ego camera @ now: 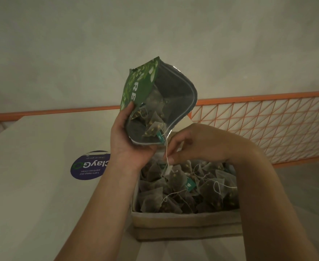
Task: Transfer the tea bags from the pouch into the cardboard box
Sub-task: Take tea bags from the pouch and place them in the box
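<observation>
My left hand grips a green foil pouch by its lower edge, tilted so its open mouth faces me. Several pyramid tea bags lie inside it. My right hand sits just below the pouch mouth and pinches the white string of a tea bag that hangs down onto the pile. Below both hands stands the cardboard box, filled with several tea bags with strings and teal tags.
A large white box with a round purple sticker sits left of the cardboard box. An orange wire fence runs along the back and right. A pale wall rises behind.
</observation>
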